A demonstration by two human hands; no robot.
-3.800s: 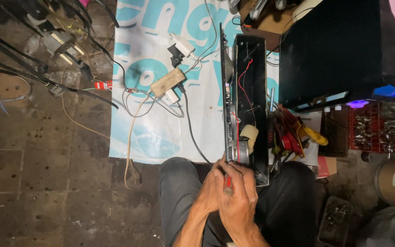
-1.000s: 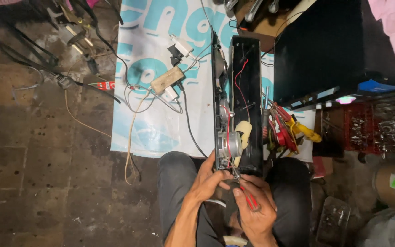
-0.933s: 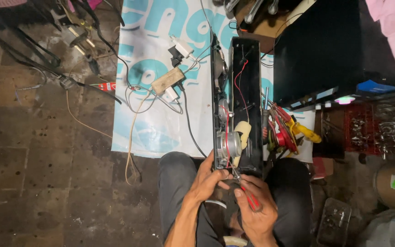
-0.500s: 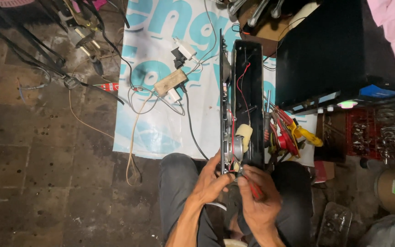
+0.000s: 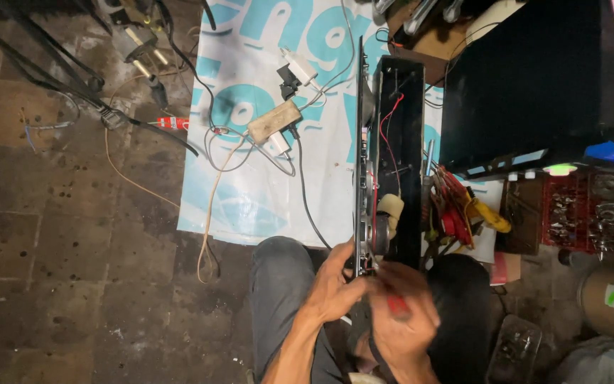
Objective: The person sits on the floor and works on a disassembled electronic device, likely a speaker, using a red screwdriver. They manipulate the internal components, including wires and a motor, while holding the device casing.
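The left hand point(image 5: 335, 288) is curled with its fingers against the near end of a long, narrow black enclosure point(image 5: 392, 163), which lies open lengthwise on the floor directly ahead of both hands. The right hand point(image 5: 403, 313) is closed around a red-handled tool point(image 5: 397, 306), just beside the left hand and touching the same near end; motion blur hides the tool tip. Inside the enclosure, just beyond the hands, sit a round speaker driver point(image 5: 378, 238) and a pale roll of tape point(image 5: 391, 208); a red wire point(image 5: 385, 139) runs farther along the interior. To the right of the hands, beside the enclosure, lies a cluster of red- and yellow-handled hand tools point(image 5: 463, 210). Farther right stand a large black cabinet point(image 5: 527, 78) and a red parts tray point(image 5: 591, 213). Ahead and to the left of the hands, a white-and-blue printed sheet point(image 5: 250, 178) covers the tiled floor point(image 5: 72, 249), carrying a beige power strip point(image 5: 273, 122) with plugged adapters and tangled cables. A small red tube point(image 5: 172, 123) lies well to the left, beyond the sheet edge.
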